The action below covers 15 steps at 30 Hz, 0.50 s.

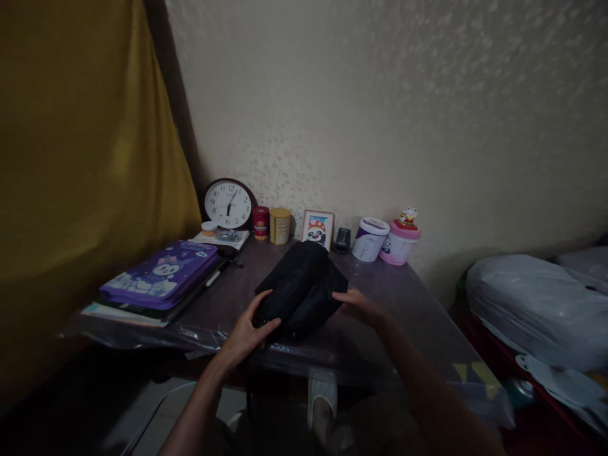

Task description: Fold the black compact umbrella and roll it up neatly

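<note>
A black bag (301, 285) lies on the dark table (399, 316), which is covered with clear plastic. My left hand (249, 329) grips the bag's near left corner, thumb on top and fingers curled under. At the bag's right side, my right hand (358, 303) rests with its fingers against the fabric; whether they pinch it is hard to see in the dim light.
A purple pencil case (161, 273) lies on books at the left. Along the wall stand a clock (228, 204), a red tin (261, 222), a gold tin (280, 225), a small picture frame (318, 229), a white tub (370, 239) and a pink jar (399, 242). Plastic-wrapped bundles (536, 304) lie at the right.
</note>
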Tool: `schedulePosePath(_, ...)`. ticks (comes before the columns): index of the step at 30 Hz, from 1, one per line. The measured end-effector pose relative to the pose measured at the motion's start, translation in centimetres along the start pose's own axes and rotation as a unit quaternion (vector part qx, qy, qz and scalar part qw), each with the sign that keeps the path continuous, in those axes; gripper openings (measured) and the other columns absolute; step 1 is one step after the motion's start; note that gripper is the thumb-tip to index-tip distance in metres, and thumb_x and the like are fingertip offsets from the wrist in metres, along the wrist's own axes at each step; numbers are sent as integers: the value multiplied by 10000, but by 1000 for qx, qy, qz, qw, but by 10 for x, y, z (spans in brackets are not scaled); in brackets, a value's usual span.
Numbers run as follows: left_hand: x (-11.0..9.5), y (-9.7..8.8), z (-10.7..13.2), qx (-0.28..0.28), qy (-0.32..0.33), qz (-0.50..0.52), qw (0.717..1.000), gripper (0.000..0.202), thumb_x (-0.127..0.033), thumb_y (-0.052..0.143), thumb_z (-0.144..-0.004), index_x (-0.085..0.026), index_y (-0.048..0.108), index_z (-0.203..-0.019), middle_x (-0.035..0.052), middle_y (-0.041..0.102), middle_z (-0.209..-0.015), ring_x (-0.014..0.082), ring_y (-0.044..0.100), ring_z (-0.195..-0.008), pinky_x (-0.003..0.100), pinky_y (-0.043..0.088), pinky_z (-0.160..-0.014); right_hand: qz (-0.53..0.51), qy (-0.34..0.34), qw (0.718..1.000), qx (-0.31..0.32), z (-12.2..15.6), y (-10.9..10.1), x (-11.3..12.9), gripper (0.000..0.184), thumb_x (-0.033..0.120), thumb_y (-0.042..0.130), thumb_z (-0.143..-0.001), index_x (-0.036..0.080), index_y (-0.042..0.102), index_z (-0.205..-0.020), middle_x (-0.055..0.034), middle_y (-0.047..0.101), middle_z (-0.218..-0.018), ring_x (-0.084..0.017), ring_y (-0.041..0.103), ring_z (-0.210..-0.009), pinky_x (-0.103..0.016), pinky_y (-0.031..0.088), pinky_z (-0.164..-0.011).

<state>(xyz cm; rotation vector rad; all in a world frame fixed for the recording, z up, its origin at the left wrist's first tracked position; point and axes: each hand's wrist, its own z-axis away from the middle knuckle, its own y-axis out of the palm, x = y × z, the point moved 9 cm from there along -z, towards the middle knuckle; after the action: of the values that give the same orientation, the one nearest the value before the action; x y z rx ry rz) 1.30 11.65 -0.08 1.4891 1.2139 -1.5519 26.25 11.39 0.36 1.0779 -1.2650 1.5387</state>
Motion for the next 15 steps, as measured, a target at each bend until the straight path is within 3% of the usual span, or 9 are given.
schedulePosePath(4,2,-1,-1,-3,1,3,1000,686,-459,586,-705,-267,307,-1302,43,553,-1011,24,415,-410,157,360,-377,-103,54,991,60,1,16,-7,339,402,647,-660,139,617,-871,-49,662,-817,-146,614,-689,-306,474,-672)
schedulePosePath(10,6,-2,-4,-9,-6,8,1000,693,-451,586,-705,-261,299,-1306,26,568,-922,34,421,-408,166,366,-382,-97,64,993,24,1,12,-4,327,445,631,-669,148,589,-800,-8,633,-650,-134,600,-554,-278,495,-536)
schedulePosePath(15,6,-3,-5,-12,1,-21,1000,709,-455,587,-690,-240,311,-1307,30,594,-902,82,511,-494,184,410,-439,-67,52,996,14,0,12,0,334,444,629,-670,138,575,-794,-19,632,-637,-136,602,-551,-258,496,-506)
